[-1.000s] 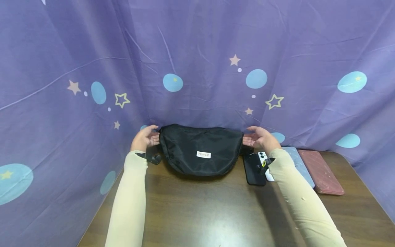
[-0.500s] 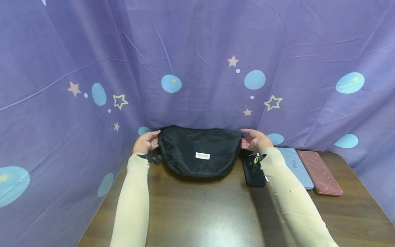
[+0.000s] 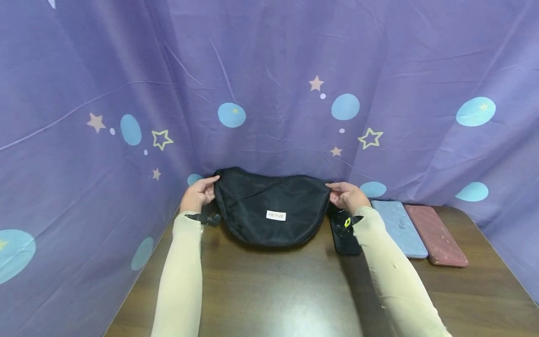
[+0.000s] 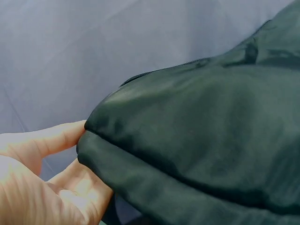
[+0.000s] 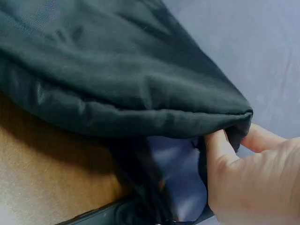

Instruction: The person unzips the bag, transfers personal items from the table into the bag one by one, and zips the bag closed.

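Note:
A black crescent-shaped crossbody bag (image 3: 269, 194) with a small white label (image 3: 275, 216) stands at the back of the table, its rounded side toward me. My left hand (image 3: 199, 194) pinches its upper left corner. In the left wrist view the thumb meets the corner's edge while the fingers (image 4: 86, 185) reach behind the fabric. The opposite corner is pinched by my right hand (image 3: 347, 195). In the right wrist view a dark strap (image 5: 136, 173) hangs below that corner, and part of the grip is hidden behind the bag.
A black phone (image 3: 343, 236) lies right of the bag, partly under my right wrist. Beyond it are a light blue wallet (image 3: 400, 229) and a dusty pink wallet (image 3: 435, 236) on the wooden table (image 3: 269, 290). A purple curtain (image 3: 269, 84) hangs close behind and along the left.
My hands have closed in on the bag's two ends, the right one moving left, and now pinch the corners. The bag's front has tipped slightly toward me. My right arm now hides the white phone.

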`<action>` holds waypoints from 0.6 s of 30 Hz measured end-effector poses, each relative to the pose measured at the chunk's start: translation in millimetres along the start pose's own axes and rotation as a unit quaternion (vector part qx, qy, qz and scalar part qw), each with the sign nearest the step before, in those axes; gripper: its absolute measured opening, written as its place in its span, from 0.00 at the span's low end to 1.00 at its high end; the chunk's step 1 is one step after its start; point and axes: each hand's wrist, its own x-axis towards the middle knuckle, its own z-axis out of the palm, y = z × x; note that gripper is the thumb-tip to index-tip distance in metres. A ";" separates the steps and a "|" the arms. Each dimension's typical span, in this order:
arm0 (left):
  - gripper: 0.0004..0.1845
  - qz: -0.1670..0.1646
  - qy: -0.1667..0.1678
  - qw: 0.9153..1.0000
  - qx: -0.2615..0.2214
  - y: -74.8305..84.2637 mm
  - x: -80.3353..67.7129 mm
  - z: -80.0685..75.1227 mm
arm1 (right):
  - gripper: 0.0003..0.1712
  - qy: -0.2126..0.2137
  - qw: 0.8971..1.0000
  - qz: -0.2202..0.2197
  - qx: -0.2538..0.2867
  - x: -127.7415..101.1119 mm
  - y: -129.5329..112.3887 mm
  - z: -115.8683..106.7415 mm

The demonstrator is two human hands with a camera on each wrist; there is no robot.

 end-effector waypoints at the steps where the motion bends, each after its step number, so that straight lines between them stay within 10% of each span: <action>1: 0.24 0.004 0.000 1.000 -0.001 1.0 -2.8 0.5 | 0.21 0.003 1.000 -0.010 0.004 -0.6 0.1 0.3; 6: 0.18 0.020 -0.028 0.999 -0.031 7.0 -17.5 5.9 | 0.16 0.014 0.998 -0.048 0.039 -14.2 3.0 7.7; 18: 0.15 0.156 -0.085 0.983 -0.047 6.9 -54.0 27.5 | 0.11 -0.166 0.973 -0.150 0.051 -70.6 13.2 23.1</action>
